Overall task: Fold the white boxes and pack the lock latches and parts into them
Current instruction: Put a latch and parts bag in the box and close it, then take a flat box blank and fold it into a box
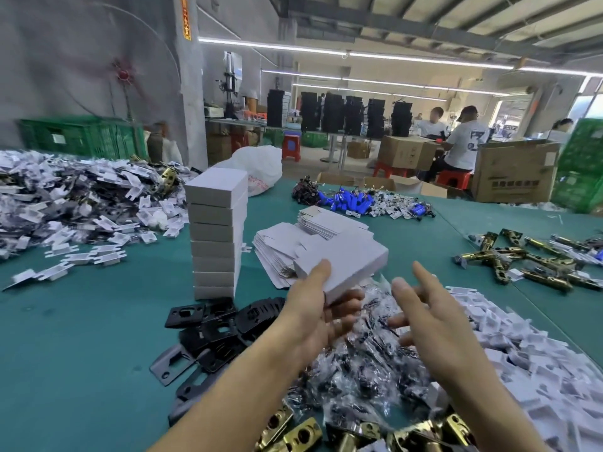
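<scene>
My left hand [313,308] grips a closed white box [346,267] by its near corner, thumb on top and fingers underneath, above the table. My right hand [424,308] hovers open beside it, fingers spread, holding nothing. A tall stack of folded white boxes [217,233] stands to the left. Flat unfolded box blanks [280,252] lie behind the held box. Below my hands lie small clear bags of screws [368,363], black strike plates [212,331] and brass latches [293,432]. More brass latches [522,259] lie at the right.
White plastic inserts are heaped at the far left [65,197] and near right [528,353] on the green table [81,337]. Blue batteries with wires [352,197] lie further back. People sit among cardboard cartons [512,171] beyond the table.
</scene>
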`<state>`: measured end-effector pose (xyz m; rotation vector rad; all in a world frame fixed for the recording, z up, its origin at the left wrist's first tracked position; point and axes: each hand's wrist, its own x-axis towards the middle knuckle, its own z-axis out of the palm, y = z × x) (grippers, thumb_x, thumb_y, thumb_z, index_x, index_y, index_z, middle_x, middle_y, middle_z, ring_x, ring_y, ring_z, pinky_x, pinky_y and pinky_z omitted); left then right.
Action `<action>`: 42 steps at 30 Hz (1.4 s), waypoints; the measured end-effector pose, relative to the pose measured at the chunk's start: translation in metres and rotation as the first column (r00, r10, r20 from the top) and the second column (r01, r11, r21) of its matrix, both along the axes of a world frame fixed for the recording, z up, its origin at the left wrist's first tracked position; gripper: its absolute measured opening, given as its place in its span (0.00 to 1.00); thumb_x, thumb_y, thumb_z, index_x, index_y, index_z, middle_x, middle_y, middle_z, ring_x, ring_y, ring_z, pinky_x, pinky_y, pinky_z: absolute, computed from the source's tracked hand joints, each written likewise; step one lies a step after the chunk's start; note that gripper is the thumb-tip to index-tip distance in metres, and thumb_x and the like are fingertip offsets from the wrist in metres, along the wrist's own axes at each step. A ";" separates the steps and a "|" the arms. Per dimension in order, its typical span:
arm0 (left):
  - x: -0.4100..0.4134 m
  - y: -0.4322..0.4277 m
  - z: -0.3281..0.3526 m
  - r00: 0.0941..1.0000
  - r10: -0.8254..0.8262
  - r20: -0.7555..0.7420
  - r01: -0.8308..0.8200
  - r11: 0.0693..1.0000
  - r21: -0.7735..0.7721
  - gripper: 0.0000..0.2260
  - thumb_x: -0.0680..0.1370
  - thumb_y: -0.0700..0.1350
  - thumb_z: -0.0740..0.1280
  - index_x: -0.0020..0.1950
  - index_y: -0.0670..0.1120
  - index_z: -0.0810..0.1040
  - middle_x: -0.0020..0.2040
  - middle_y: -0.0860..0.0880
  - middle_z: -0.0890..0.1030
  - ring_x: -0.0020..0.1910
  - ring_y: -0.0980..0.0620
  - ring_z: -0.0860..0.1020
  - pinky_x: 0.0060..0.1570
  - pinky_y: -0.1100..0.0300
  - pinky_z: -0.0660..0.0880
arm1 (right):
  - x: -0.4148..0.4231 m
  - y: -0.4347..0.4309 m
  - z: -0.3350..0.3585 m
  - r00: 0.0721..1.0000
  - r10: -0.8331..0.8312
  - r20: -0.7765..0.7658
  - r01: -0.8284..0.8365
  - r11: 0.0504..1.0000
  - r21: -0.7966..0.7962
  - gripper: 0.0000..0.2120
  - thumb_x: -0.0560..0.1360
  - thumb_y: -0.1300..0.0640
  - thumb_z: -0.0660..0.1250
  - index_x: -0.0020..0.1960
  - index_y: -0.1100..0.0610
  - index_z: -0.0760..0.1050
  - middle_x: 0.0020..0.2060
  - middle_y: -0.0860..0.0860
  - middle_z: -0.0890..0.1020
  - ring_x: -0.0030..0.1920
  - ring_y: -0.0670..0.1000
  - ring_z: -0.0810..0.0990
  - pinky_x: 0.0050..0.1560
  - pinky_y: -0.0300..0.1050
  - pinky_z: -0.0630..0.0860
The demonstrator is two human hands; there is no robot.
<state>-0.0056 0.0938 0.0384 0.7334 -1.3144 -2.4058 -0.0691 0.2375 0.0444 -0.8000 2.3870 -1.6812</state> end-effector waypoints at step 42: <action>-0.048 -0.074 -0.024 0.912 0.396 0.109 -0.395 0.773 0.496 0.22 0.83 0.59 0.60 0.40 0.42 0.71 0.18 0.50 0.71 0.12 0.57 0.67 0.13 0.70 0.64 | -0.007 0.017 0.008 0.972 0.218 0.088 -0.207 0.971 -0.116 0.06 0.78 0.51 0.66 0.52 0.46 0.81 0.41 0.48 0.85 0.36 0.46 0.83 0.39 0.39 0.72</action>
